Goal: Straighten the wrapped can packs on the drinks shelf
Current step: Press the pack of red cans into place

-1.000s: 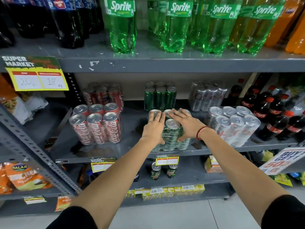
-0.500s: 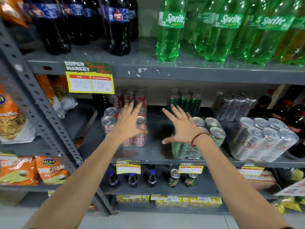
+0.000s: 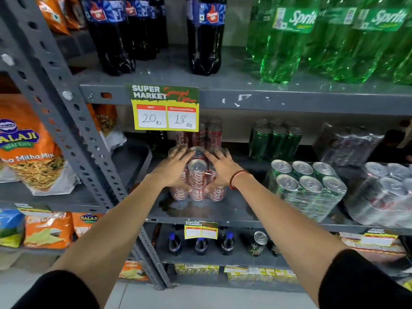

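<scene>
A wrapped pack of red Coca-Cola cans (image 3: 197, 185) stands at the front left of the grey drinks shelf (image 3: 234, 214). My left hand (image 3: 172, 167) grips its left side and top. My right hand (image 3: 221, 168), with a red thread on the wrist, grips its right side. To the right a wrapped pack of green cans (image 3: 306, 190) sits at the shelf front, turned at a slight angle. Further right lies a wrapped pack of silver cans (image 3: 383, 195), tilted. Behind stand another red pack (image 3: 206, 133), a green pack (image 3: 276, 141) and a dark wrapped pack (image 3: 347, 143).
A yellow price tag (image 3: 166, 108) hangs from the shelf above, over the red cans. Dark cola bottles (image 3: 205, 36) and green Sprite bottles (image 3: 287, 41) fill the upper shelf. A slanted grey steel upright (image 3: 73, 134) borders the left, with snack bags (image 3: 26, 150) beyond. Small bottles and cans (image 3: 223, 243) stand below.
Both hands left the green can pack, moved left and closed on the red Coca-Cola pack. The view shifted left and nearer to the shelf.
</scene>
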### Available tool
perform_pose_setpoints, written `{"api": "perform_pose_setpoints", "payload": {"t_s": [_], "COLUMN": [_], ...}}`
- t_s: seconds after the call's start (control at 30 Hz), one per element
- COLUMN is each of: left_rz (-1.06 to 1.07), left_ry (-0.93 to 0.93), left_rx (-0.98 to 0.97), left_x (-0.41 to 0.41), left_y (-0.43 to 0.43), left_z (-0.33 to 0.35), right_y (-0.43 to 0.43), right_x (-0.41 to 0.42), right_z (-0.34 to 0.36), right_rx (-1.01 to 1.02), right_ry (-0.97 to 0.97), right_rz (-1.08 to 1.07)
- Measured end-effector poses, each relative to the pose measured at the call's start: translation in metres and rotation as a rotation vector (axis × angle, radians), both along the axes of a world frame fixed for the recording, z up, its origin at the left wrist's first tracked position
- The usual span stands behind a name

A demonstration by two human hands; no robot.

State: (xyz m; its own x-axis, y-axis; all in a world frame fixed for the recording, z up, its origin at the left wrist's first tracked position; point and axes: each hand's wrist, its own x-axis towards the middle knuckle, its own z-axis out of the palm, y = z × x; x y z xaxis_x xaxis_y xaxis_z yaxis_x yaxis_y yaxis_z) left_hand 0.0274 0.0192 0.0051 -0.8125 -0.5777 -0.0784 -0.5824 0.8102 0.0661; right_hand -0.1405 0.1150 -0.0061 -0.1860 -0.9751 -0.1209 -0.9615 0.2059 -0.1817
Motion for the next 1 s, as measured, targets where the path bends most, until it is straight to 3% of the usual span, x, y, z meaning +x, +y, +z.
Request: {"api": "perform_pose_setpoints", "payload": {"t_s": [0.2,1.0], "left_rz": [-0.005,0.019], "left_ry": [0.085,0.038], "left_rx": [-0.033,-0.050], "left_x": [-0.002,0.027], "left_y": [0.002,0.042], "left_z": [-0.006,-0.010], "right_y": [0.001,0.045], "right_x": [0.005,0.030], "right_z": [-0.004,-0.006], "right_rx": [-0.085,-0.088], "right_ry": [0.039,-0.009], "right_rz": [0.001,-0.007]}}
